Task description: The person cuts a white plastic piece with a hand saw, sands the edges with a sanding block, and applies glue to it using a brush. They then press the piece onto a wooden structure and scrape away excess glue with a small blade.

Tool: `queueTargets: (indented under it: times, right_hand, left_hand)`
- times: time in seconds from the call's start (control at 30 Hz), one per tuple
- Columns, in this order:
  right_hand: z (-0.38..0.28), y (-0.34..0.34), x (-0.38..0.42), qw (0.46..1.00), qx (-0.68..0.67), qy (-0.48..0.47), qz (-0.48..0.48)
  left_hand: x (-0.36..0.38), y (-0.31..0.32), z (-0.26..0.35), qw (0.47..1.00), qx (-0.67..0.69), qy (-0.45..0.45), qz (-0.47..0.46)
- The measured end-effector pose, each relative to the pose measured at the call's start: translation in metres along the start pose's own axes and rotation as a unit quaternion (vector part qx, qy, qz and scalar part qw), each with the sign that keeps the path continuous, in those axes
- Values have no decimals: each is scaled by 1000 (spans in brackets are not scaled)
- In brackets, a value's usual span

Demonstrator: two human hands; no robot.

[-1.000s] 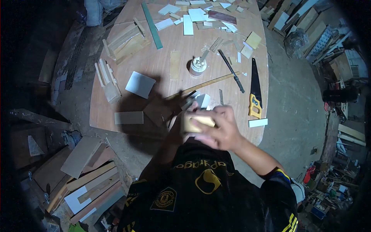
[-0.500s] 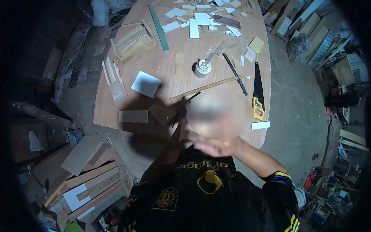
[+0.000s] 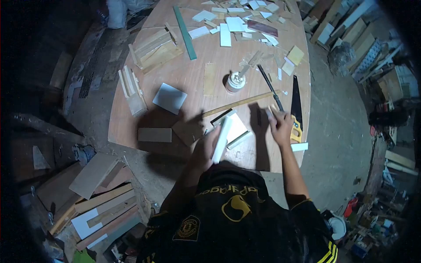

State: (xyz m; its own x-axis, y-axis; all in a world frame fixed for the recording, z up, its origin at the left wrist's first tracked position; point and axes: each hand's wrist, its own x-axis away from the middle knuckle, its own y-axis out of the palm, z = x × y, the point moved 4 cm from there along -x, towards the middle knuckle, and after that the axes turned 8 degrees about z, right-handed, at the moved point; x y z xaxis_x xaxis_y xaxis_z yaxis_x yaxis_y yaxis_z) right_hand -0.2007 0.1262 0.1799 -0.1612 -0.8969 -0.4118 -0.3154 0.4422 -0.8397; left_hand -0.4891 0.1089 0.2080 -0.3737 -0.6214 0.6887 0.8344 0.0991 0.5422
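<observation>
My left hand (image 3: 206, 148) is closed around a white strip (image 3: 222, 140), which stands tilted near the table's front edge. Just beyond it lies a white square panel (image 3: 237, 127) with narrow strips along some of its edges. To the right, my right hand (image 3: 283, 128) has its fingers pressed together beside the yellow saw handle, around something small that I cannot make out. A long wooden strip (image 3: 239, 104) and a dark rod (image 3: 268, 85) lie beyond the hands. The open jar (image 3: 235, 82) has a flat stick in it.
A saw (image 3: 296, 105) and a white offcut (image 3: 299, 147) lie at the table's right edge. Two wooden assemblies (image 3: 158, 51) (image 3: 132, 90), a white square (image 3: 170, 98) and a green strip (image 3: 185, 33) are on the left. Scraps (image 3: 234, 24) cover the far end.
My hands were close together near my body, partly behind a blurred area. Now they are apart, with the right hand farther out to the right. The white strip and panel now show.
</observation>
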Motion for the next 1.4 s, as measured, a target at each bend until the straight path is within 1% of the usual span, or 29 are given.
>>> queueTargets:
  times: [0.03,0.07,0.1,0.17,0.2,0.23,0.27,0.3,0.33,0.37,0.4,0.43,0.5,0.57,0.6,0.67,0.7,0.77,0.8,0.83,0.9,0.97,1.03,1.07,1.17,1.2,1.23,1.3,1.4]
  right_hand:
    - [15,15,21,1000,22,-4,4]
    - [30,32,43,997,43,36,-49]
    - [41,46,64,989,75,97,-79]
    - [52,63,91,960,134,190,-156]
    - [52,65,95,956,128,207,-162]
    - [53,68,96,952,123,225,-168]
    - [49,70,92,952,123,223,-169]
    - [41,67,83,958,165,190,-139]
    - [33,64,70,960,205,156,-105]
    - [31,67,51,961,204,154,-104]
    - [23,72,21,991,76,101,-36]
    - [15,71,-8,997,-52,46,33]
    - [-19,65,-72,964,-225,135,-51]
    - [-38,73,-118,957,-255,119,-66]
    - [-42,78,-135,958,-253,119,-65]
    - [-54,90,-159,985,-126,41,-114]
    - [-53,95,-164,984,-128,37,-117]
    - [-53,104,-170,986,-129,47,-97]
    - [-59,103,-170,990,-121,31,-65]
    - [-63,102,-168,990,-122,29,-69]
    - [-72,94,-160,993,-103,20,-48]
    - [-79,88,-156,995,-90,14,-34]
    - [-84,80,-156,996,-92,-6,1]
    - [-85,75,-157,993,-100,-42,54]
    - [-85,65,-168,990,-112,-28,76]
    - [-91,55,-173,990,-131,9,48]
    - [-94,49,-177,990,-131,9,50]
    - [-97,41,-183,990,-118,-28,77]
    - [-91,43,-185,991,-117,-19,62]
  left_hand:
    - [-16,-18,-2,992,-33,87,84]
    - [-50,-58,-17,972,-60,157,164]
    - [-45,-67,-10,972,-59,158,164]
    - [-23,-65,10,973,-116,148,135]
    - [7,-39,37,963,-105,164,186]
    - [7,-40,44,963,-103,164,187]
    - [7,-40,54,949,-185,203,157]
    - [6,-39,61,926,-265,240,125]
    - [2,-41,62,925,-265,242,126]
    - [-3,-42,58,946,-186,254,81]
    - [-8,-44,56,959,-105,262,35]
    - [-12,-46,54,959,-105,261,35]
    - [-19,-48,49,971,-26,236,35]
    - [-24,-46,46,974,-26,219,44]
    - [-26,-45,45,977,-25,203,56]
    - [-30,-45,46,975,-46,209,58]
    - [-31,-46,47,972,-67,214,62]
    - [-32,-48,49,974,-49,213,64]
    - [-32,-49,50,976,-34,208,60]
    - [-33,-50,50,976,-32,207,63]
    - [-37,-53,47,978,-35,173,107]
    - [-41,-53,46,977,-54,170,114]
    - [-45,-53,43,975,-76,168,121]
    - [-48,-54,41,976,-82,161,123]
    - [-50,-50,41,977,-92,159,107]
    - [-51,-47,42,978,-94,163,92]
    - [-50,-45,43,978,-95,164,90]
    - [-46,-40,45,976,-105,172,84]
    - [-37,-34,50,968,-139,177,111]
